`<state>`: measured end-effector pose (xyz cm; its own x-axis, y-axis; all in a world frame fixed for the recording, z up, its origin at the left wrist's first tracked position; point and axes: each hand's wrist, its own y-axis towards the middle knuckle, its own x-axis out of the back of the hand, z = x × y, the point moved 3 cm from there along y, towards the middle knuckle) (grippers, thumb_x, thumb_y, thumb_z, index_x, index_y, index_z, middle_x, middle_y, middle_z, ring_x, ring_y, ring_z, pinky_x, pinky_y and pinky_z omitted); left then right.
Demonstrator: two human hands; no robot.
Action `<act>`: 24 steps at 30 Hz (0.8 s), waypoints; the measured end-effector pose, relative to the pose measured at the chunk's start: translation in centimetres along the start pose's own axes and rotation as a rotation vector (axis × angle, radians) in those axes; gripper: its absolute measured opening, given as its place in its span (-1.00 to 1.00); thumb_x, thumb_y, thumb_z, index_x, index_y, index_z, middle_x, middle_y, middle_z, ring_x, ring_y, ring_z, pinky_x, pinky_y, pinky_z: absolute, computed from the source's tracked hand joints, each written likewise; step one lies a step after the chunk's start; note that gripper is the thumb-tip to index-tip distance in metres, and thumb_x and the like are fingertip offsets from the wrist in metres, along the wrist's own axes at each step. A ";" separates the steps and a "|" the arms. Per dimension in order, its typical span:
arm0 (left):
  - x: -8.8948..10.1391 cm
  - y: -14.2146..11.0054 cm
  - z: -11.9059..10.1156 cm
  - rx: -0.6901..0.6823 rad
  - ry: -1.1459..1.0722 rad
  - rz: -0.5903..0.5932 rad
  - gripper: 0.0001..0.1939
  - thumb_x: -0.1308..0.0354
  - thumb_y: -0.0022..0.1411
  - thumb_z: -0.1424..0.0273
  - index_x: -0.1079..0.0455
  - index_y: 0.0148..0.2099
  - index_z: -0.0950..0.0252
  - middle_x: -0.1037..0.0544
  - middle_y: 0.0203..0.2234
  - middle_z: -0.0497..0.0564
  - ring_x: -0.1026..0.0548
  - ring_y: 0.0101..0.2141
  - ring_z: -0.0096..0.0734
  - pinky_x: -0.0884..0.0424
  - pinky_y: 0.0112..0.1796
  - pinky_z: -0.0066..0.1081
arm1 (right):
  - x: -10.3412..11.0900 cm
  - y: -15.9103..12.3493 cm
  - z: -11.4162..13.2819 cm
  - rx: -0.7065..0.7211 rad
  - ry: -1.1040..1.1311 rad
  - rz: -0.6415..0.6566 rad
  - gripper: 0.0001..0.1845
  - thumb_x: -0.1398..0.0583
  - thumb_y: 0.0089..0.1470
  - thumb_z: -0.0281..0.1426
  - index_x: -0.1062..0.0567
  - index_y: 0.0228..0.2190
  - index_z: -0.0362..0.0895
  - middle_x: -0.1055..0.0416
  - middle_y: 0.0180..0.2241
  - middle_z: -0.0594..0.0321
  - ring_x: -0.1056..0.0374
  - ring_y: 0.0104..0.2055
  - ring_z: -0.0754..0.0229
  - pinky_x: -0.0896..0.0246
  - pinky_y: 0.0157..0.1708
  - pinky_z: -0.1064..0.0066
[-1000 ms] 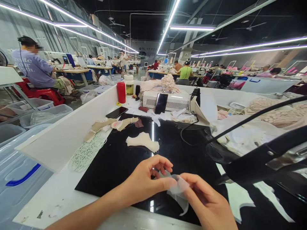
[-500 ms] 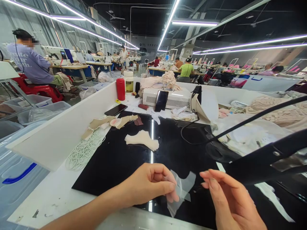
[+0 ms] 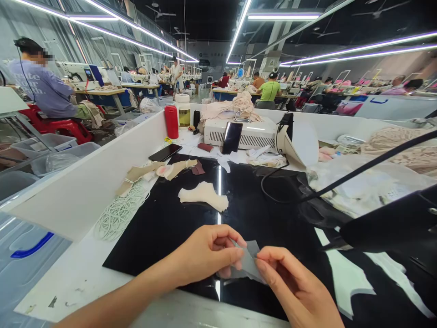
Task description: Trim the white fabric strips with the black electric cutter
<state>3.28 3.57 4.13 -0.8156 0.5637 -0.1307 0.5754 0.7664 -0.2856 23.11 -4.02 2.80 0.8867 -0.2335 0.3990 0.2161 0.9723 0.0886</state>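
Note:
A thin, see-through grey-white fabric piece (image 3: pixel 251 248) is stretched between my two hands, just above the black board (image 3: pixel 164 228). My left hand (image 3: pixel 213 250) pinches its left side between thumb and fingers. On its right edge, the thumb and fingertips of my right hand (image 3: pixel 290 278) are closed. Part of the sheer piece is hidden behind my fingers. Beyond my hands, a small stack of cream fabric pieces (image 3: pixel 204 195) lies on the board. Pale green-white cut pieces (image 3: pixel 346 273) lie to the right of my right hand.
A black machine arm (image 3: pixel 392 223) and cable (image 3: pixel 362 168) reach in from the right. Pale green cord (image 3: pixel 119 214) lies in a heap at left. A phone (image 3: pixel 165 152), red bottle (image 3: pixel 171 122) and white machine (image 3: pixel 256 134) stand or lie along the back. Co-workers sit farther off.
My right hand has moved left and taken hold of the sheer fabric piece, which only my left hand held before. More of the pale pieces at right now shows beside the black arm.

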 end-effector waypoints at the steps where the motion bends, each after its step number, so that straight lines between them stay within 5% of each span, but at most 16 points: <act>1: 0.1 0.0 0.1 0.008 0.010 -0.020 -0.62 -0.42 0.17 0.16 -0.56 -0.04 0.26 -0.60 -0.43 -0.09 -0.45 -0.51 -0.45 -0.40 -0.43 -0.42 | 0.1 0.2 -0.2 0.012 -0.017 0.003 -0.63 -0.32 0.34 0.05 -0.68 -0.33 0.07 -0.52 -0.42 0.34 -0.41 -0.41 0.15 -0.42 -0.26 0.42; 6: 0.7 -0.3 0.3 -0.053 0.321 -0.184 -0.67 -0.34 0.34 0.22 -0.55 0.10 0.16 -0.56 -0.36 -0.14 -0.45 -0.47 -0.41 -0.32 -0.38 -0.41 | -0.4 0.8 -1.1 0.129 -0.134 -0.002 -0.63 -0.30 0.40 0.06 -0.73 -0.29 0.10 -0.66 -0.30 0.26 -0.56 -0.28 0.08 -0.46 -0.17 0.38; 11: 0.5 -0.5 -0.4 -0.135 0.760 -0.309 -0.91 -0.38 0.46 0.32 -0.53 -0.07 0.14 -0.51 -0.43 -0.16 -0.36 -0.49 -0.40 -0.14 -0.37 -0.38 | -1.0 0.6 -1.9 0.330 -0.360 -0.024 -0.56 -0.15 0.56 0.05 -0.75 -0.12 0.14 -0.72 -0.20 0.24 -0.64 -0.17 0.04 -0.49 -0.06 0.31; 17: -0.5 -0.5 -0.2 -0.138 1.177 -0.214 -0.86 -0.28 0.58 0.44 -0.47 -0.15 0.19 -0.58 -0.36 -0.13 -0.55 -0.38 -0.34 -0.18 -0.36 -0.37 | -0.8 1.1 -2.4 0.676 -0.612 0.032 -0.68 -0.13 0.63 -0.18 -0.69 -0.01 0.04 -0.68 -0.24 0.28 -0.59 -0.31 0.17 -0.51 -0.23 0.36; 24: -0.6 -0.6 -0.6 -0.076 1.374 -0.114 -0.86 -0.23 0.64 0.44 -0.49 -0.11 0.22 -0.67 -0.23 -0.11 -0.66 -0.28 -0.35 -0.30 -0.34 -0.37 | -0.7 1.3 -2.9 0.743 -0.671 0.070 -0.71 -0.13 0.64 -0.24 -0.65 0.05 -0.02 -0.64 -0.23 0.24 -0.57 -0.30 0.18 -0.55 -0.23 0.37</act>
<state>3.48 2.91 4.96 -0.1686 0.3114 0.9352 0.5480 0.8182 -0.1736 23.96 -2.64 -0.05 0.4241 -0.3456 0.8371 -0.3408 0.7955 0.5011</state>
